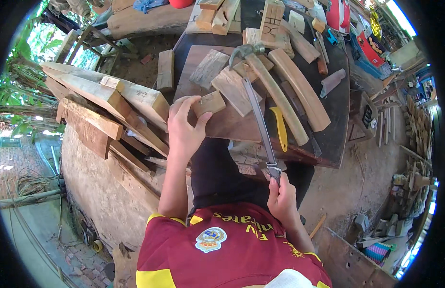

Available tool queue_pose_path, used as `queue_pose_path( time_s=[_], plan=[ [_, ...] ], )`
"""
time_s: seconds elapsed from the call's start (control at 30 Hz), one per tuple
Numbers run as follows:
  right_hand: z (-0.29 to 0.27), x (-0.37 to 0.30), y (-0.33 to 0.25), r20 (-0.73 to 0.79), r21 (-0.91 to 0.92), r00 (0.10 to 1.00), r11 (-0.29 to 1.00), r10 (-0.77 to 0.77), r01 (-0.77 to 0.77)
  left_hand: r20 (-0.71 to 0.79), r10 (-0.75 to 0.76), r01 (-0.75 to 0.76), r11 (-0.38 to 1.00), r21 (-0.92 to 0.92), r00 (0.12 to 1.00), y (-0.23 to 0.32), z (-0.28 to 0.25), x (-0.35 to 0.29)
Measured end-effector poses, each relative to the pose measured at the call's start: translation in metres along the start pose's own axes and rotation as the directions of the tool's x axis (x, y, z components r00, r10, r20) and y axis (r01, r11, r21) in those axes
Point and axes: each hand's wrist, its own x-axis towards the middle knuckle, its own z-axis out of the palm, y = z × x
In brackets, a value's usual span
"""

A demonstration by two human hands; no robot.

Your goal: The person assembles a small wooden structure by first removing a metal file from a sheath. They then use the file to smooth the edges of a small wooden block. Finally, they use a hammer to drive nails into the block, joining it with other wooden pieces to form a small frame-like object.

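Note:
My left hand [186, 122] pinches a small wooden block [209, 104] between thumb and fingers, at the near left part of the wooden work board [227, 126]. In my right hand [283, 198] is the dark handle of a long, narrow grey metal tool [259, 121]; its exact kind is unclear. The tool slants up and away, its far tip over a pale wood piece [237, 91]. Just right of it lie a yellow plastic handle [280, 128] and a claw hammer [275, 93] with a wooden shaft. The block and the tool are apart.
A long curved wood piece [301, 91] lies right of the hammer, with several offcuts behind. Thick beams [112, 96] are stacked at the left. A bladed tool with a brown handle [322, 62] rests at the far right of the dark table [335, 125].

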Motion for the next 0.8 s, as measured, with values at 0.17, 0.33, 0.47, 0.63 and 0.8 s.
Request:
queue_pose_path(
  time_s=[0.17,0.33,0.47,0.63,0.8],
  plan=[
    [-0.013,-0.011,-0.003,-0.154,-0.033,0.983,0.994,0.098,-0.105,-0.139,0.023,-0.018,0.999,0.037,0.99,-0.004,0.01,-0.006],
    [-0.033,-0.022,0.02,-0.454,0.229,0.877,0.972,0.158,-0.056,-0.233,0.055,-0.01,0.982,0.188,0.971,0.011,0.015,-0.009],
    [-0.044,-0.022,0.017,-0.481,0.431,0.85,0.902,0.215,0.016,-0.129,0.213,-0.195,0.97,0.142,0.968,0.031,0.021,-0.006],
    [-0.054,-0.022,0.016,-0.472,0.463,0.87,0.88,0.144,0.106,-0.119,0.271,-0.258,0.959,0.116,0.955,0.042,0.031,0.024],
    [-0.062,-0.034,0.025,-0.508,0.488,0.845,0.864,0.167,0.122,-0.097,0.256,-0.24,0.96,0.146,0.962,0.032,0.043,0.084]
  ],
)
